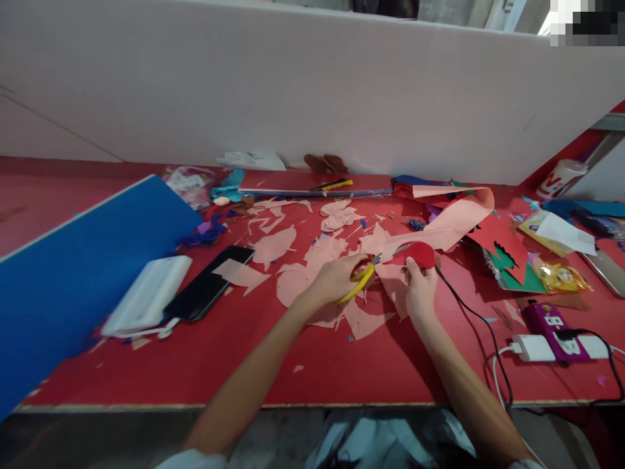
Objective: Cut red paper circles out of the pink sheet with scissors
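Starting at the hands, we find the left grip (336,281) wrapped around the handles of a pair of yellow-handled scissors (360,284), their blades pointing right toward a rounded red piece (418,253). The right grip (422,290) is pinched on that piece, thumb on the near face, holding it up just above the bench (371,378); we take it that this hand steadies and turns the material so the blades can meet its edge. Both hands work over the middle of the bench, probably because it is the easiest reach for two arms at once. Around and beneath them we see pale pink offcuts (364,322) spread loosely, seemingly left where they fell. Just behind the red piece, a long pink strip (459,228) curls up on itself. To the left lie a black phone (209,283), partly covered by a pink scrap, and a white device (149,296) beside a leaning blue board (97,286); they appear set aside to leave working room. To the right, a purple adapter (556,332) holds plugs near the edge. At the back, a yellow cutter (336,184) rests on flat sheets before a white panel (293,91).
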Motion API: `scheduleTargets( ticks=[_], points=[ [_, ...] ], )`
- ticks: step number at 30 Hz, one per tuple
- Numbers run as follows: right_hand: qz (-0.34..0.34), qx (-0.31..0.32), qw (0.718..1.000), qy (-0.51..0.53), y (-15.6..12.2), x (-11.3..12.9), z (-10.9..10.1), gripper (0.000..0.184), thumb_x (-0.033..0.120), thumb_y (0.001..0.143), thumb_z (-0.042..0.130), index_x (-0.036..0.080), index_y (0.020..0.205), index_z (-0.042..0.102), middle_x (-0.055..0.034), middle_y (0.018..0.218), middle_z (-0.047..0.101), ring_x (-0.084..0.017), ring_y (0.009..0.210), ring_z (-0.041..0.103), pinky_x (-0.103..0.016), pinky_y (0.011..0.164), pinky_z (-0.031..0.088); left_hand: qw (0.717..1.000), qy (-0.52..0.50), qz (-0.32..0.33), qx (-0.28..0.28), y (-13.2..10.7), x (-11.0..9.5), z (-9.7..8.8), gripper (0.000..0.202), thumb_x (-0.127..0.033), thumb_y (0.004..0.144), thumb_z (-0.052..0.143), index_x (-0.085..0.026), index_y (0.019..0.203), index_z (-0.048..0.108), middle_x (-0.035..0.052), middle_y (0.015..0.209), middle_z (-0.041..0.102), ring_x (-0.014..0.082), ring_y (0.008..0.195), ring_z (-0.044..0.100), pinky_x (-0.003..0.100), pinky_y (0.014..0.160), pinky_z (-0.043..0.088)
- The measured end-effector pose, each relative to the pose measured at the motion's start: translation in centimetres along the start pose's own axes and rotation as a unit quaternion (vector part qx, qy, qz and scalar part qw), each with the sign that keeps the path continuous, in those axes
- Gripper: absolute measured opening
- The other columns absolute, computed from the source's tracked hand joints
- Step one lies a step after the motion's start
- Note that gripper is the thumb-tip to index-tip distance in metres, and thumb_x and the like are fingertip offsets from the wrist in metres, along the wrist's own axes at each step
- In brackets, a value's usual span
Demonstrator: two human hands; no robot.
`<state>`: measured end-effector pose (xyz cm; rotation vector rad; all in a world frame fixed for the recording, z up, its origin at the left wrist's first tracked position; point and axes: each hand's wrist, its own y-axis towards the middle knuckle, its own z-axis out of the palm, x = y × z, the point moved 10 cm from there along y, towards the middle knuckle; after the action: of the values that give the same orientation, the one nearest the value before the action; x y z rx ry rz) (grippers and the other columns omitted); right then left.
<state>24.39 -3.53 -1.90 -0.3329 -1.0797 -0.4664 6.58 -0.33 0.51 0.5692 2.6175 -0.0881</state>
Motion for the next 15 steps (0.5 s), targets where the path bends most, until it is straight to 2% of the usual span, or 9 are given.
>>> scheduleTargets(
  ticks=[7, 15],
  points=[
    [0.013, 0.033, 0.999, -0.027, -0.13, -0.46, 0.55, 0.023, 0.034, 0.065, 0.067, 0.018, 0.072, 0.053, 0.0062, 0.057, 0.053, -0.007, 0.051, 0.043, -0.022, 0.052, 0.035, 1.0, -0.017, 0.014, 0.01, -0.06, -0.34, -0.3, 0.043, -0.038, 0.08, 0.051, -0.021, 0.119, 0.059, 0.0083, 0.115, 0.067, 0.0246, 0.099, 0.064, 0.031, 0.082, 0.048],
    [0.0, 0.051, 0.998, -0.047, 0.42, -0.24, 0.54, 0.022, 0.034, 0.066, 0.066, 0.018, 0.07, 0.052, 0.007, 0.053, 0.052, -0.007, 0.048, 0.043, -0.021, 0.05, 0.033, 0.999, -0.037, 0.015, 0.011, 0.1, 0.09, -0.14, 0.043, -0.038, 0.08, 0.049, -0.022, 0.119, 0.059, 0.0069, 0.112, 0.069, 0.0227, 0.098, 0.065, 0.028, 0.078, 0.048]
  ],
)
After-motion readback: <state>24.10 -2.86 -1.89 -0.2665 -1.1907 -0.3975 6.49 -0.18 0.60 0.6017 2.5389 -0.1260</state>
